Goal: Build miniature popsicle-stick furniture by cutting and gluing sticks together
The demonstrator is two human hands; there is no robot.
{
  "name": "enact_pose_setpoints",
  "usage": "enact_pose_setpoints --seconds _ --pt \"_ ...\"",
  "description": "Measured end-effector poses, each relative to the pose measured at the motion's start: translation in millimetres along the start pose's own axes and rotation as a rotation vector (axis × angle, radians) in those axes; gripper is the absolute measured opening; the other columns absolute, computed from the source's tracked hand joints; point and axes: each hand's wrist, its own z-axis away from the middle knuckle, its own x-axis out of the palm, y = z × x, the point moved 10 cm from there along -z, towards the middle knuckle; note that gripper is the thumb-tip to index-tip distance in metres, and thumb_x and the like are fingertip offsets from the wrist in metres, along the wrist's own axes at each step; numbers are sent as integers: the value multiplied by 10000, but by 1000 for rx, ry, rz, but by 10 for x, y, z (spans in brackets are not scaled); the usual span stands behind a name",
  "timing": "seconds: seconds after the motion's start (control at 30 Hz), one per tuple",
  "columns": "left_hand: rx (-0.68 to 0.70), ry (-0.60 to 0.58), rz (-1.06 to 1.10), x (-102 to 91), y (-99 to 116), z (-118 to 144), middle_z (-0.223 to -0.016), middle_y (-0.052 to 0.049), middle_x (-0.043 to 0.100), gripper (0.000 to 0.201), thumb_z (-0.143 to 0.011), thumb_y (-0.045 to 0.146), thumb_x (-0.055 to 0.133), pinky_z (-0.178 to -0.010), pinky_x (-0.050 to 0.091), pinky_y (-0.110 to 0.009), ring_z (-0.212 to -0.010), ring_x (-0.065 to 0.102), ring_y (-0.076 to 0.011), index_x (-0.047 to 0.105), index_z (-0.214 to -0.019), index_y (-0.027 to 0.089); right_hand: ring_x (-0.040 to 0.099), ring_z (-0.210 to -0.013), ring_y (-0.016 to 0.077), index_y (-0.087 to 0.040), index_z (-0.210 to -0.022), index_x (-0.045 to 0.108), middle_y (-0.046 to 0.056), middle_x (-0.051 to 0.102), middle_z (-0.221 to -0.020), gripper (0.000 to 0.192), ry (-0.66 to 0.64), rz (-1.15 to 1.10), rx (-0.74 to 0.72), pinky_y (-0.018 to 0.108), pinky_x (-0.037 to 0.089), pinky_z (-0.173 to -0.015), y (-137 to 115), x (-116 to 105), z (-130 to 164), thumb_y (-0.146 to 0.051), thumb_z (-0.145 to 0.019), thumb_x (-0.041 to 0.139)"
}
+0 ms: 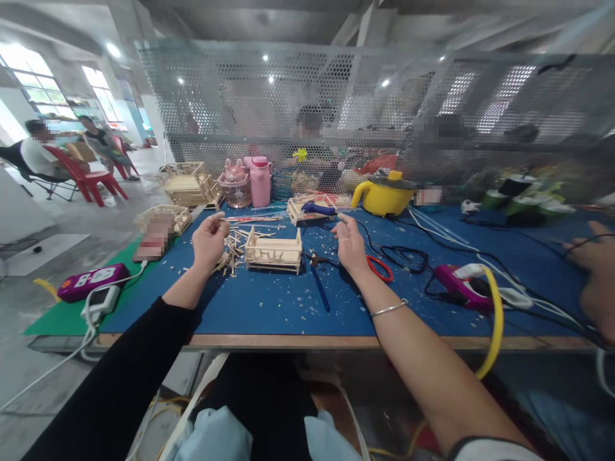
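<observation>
Blue-matted surface (pixel 269 307), mesh screen behind. Left hand (pixel 209 241) loosely curled, apparently pinching a thin stick, above the stick pile (pixel 230 253). Right hand (pixel 350 244) half-closed; can't tell if it holds anything. Stick-built box (pixel 273 251) sits between them. Suggest bracing wrists on the surface, aligning stick flush before pressing.

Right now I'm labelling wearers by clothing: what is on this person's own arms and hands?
The left arm wears a long black sleeve reaching near the wrist. The right arm is bare from a short sleeve's dark-edged pale cuff, with a thin silver bangle at the wrist. Both hands are bare, no gloves.
</observation>
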Motion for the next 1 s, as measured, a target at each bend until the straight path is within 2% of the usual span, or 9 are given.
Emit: enact_pose_setpoints --seconds 0.33,0.43,0.53,0.57,0.67,0.77,0.87,0.93,1.0 --pt "59 4 -90 -138 -66 80 -552 50 446 262 -864 396 567 -534 317 -230 -509 366 -96 662 -896 153 585 -748 202 -163 -1226 534 58 633 -834 517 24 82 -13 357 475 -766 -114 -41 97 -542 -946 322" --pt "63 48 -59 -200 -89 51 -626 45 490 275 -858 307 566 -573 362 -224 -564 436 -102 609 -1084 158 595 -797 201 -168 -1209 540 55 636 -840 488 44 134 -3 346 471 -792 -154 -81 109 -517 -944 328" --pt "50 49 -9 -205 -107 25 -720 38 544 498 -755 192 655 -630 406 -214 -643 504 -102 515 -1232 166 606 -818 207 -150 -1229 524 71 650 -870 480 53 206 33 354 470 -811 -223 -130 158 -476 -949 310" --pt "41 39 2 -197 -113 21 -723 36 552 484 -739 184 665 -626 407 -212 -639 506 -99 534 -1204 164 611 -812 210 -142 -1232 523 81 657 -880 478 41 233 46 359 474 -807 -261 -140 206 -464 -948 312" --pt "17 28 13 -193 -126 20 -625 46 513 228 -811 269 604 -547 372 -211 -538 443 -89 616 -1010 158 634 -864 239 -144 -1193 575 113 687 -955 434 -77 313 65 386 490 -829 -425 -90 494 -436 -895 455" --pt "0 40 27 -212 -146 26 -536 57 445 224 -869 363 532 -485 328 -213 -472 379 -86 625 -871 160 611 -1096 271 -179 -1222 599 126 658 -1216 450 -263 367 36 416 448 -983 -585 70 921 -353 -807 605" --pt "11 16 59 -175 -143 31 -569 52 490 231 -854 326 544 -508 371 -210 -503 449 -96 613 -1000 161 570 -1203 287 -171 -1204 635 137 639 -1275 377 -364 414 52 453 407 -1048 -575 189 1199 -240 -848 532" --pt "29 -2 82 -140 -127 35 -646 38 546 323 -816 263 572 -576 425 -212 -586 530 -107 568 -1125 166 575 -1200 309 -114 -1195 642 189 641 -1255 388 -365 448 92 494 407 -1042 -488 216 1212 -153 -860 450" --pt "32 -18 95 -110 -122 40 -688 31 568 358 -790 250 592 -598 441 -213 -617 556 -108 556 -1137 169 590 -1180 315 -68 -1197 633 223 642 -1236 416 -342 466 126 500 414 -1037 -398 221 1135 -99 -844 415"
